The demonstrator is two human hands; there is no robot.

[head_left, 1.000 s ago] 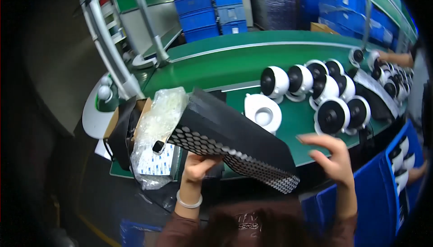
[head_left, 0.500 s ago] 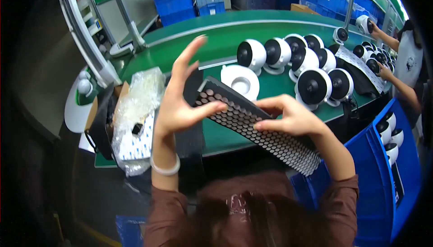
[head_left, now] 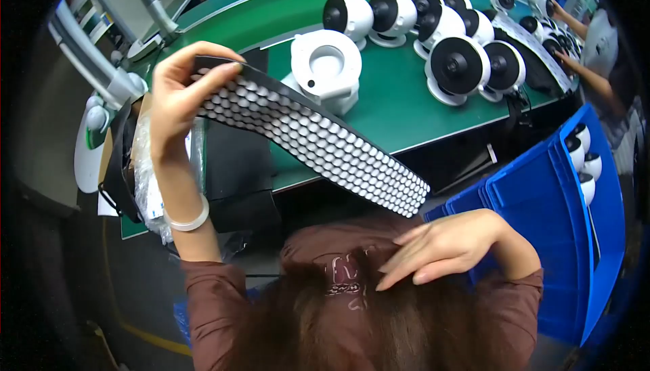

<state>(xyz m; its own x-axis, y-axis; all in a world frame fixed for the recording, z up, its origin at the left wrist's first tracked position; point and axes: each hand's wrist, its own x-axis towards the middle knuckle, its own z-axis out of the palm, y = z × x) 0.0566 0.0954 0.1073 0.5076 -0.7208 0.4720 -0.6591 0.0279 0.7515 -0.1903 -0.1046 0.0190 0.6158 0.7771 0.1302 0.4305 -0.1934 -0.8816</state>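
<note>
My left hand (head_left: 179, 93) pinches one end of a long black sheet (head_left: 318, 137) covered in rows of small round whitish pads. The sheet slants down to the right, its far end hanging over the table's near edge. My right hand (head_left: 443, 246) is off the sheet, in front of my chest, with its fingers stretched out and nothing in them. Beyond the sheet a white camera base (head_left: 308, 53) lies on the green table (head_left: 389, 117), its round recess facing up. Several white ball-shaped cameras (head_left: 460, 66) with black fronts stand to its right.
A blue bin (head_left: 542, 235) with white cameras inside sits at the lower right. Plastic wrap (head_left: 143, 168) and a black bag (head_left: 120, 161) lie at the left. Another person's hands (head_left: 565, 59) handle cameras at the far right. Metal posts (head_left: 95, 49) rise at the left.
My right hand has let go of the sheet and dropped toward my chest. My left hand has closed on the sheet's end and moved left with it. The view has tilted down.
</note>
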